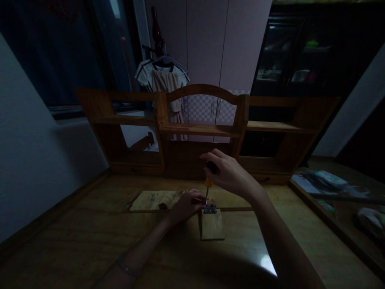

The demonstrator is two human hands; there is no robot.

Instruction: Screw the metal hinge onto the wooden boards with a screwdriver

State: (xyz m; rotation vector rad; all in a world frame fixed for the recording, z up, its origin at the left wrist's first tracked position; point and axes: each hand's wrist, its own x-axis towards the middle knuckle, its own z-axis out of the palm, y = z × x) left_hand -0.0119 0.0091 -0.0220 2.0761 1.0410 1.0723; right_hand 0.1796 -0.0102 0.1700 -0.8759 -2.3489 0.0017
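Gripping screwdriver (207, 185) upright, right hand (227, 172) above hinge (209, 208).

No readable words, labels or numbers anywhere; magazines (327, 182) off to the right of the hands too dim and blurred.

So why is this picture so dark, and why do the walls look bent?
Head view: the room is dim, with one bright glare patch on the wooden desk. The right hand on the screwdriver and the left hand are shadowed; the wide lens bows the edges, and the far cabinet is murky.
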